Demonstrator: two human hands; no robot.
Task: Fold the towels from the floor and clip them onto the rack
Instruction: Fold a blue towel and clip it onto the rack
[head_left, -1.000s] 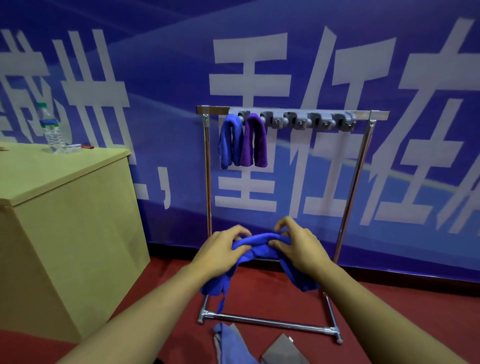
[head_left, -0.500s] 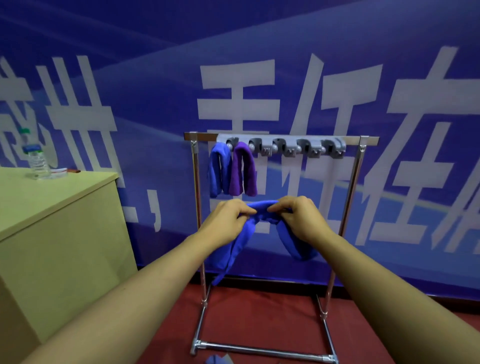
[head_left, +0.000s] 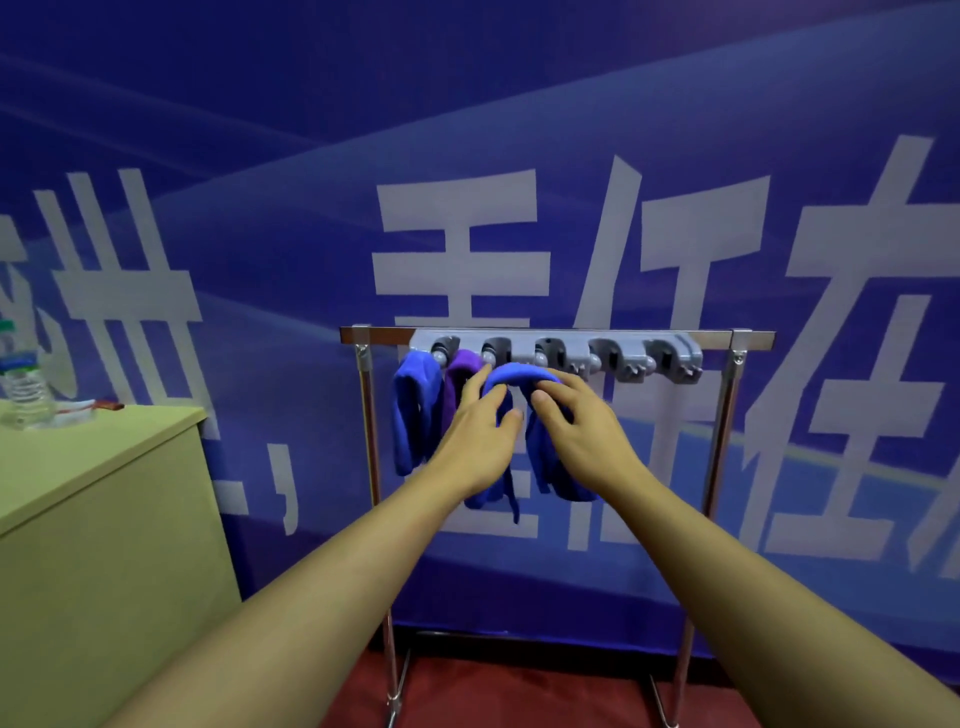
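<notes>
Two soft towels already hang from the grey plastic clip bar (head_left: 561, 353) on the shiny metal rack (head_left: 753, 340): a blue hanging towel (head_left: 410, 415) at the far left and a purple hanging towel (head_left: 457, 384) next to it. The left hand (head_left: 478, 436) and the right hand (head_left: 576, 431) both grip a third folded blue towel (head_left: 519, 375), bent over like a bridge, just under the third clip. It does not look clipped in yet. Three clips to the right have nothing in them, so more towels may be left
</notes>
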